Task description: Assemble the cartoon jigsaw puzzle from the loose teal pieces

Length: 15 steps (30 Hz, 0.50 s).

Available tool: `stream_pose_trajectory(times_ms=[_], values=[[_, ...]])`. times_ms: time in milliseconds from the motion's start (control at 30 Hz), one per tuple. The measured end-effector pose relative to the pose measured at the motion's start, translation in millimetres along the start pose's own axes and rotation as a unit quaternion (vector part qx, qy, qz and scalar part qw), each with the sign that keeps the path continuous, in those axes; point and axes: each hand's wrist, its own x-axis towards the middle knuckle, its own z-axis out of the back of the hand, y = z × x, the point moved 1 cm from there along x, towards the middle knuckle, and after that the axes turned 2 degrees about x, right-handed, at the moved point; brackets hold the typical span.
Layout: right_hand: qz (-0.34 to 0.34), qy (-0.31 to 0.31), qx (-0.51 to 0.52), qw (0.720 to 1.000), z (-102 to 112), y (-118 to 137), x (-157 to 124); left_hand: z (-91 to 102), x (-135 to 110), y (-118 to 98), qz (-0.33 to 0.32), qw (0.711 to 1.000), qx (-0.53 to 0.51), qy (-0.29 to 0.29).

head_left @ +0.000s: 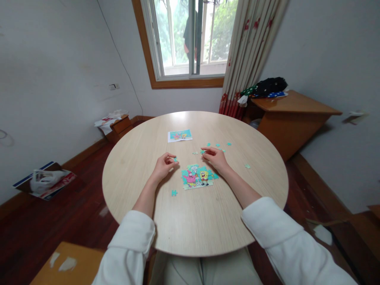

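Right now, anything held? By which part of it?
Left hand: teal jigsaw piece, apparently pinched; which edge is unclear. Right hand: at another teal jigsaw piece; hold unclear.

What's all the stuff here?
Table: one, pale, middle
Joined puzzle: one, mostly turquoise, on table
Loose pieces: several, mostly turquoise, around puzzle
Picture sheet: one, turquoise, beyond puzzle
Window: one, brown frame, top
Curtain: one, cream and red, beside window
Desk: one, brown, right
Cloth pile: one, mostly black, on desk
Cabinet: one, brown, left beyond table
Bag: one, white, far left
Sleeves: two, white, bottom
Trousers: one, pale, bottom
Left hand: one, bare, left of puzzle
Right hand: one, bare, beyond puzzle's right
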Motion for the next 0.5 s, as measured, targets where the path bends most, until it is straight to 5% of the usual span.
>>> stream_pose_trajectory(times_ms=[500], values=[[0.008, 0.008, -0.014, 1.000, -0.1, -0.9, 0.8, 0.0, 2.7, 5.2, -0.020, 1.000, 0.001, 0.004]])
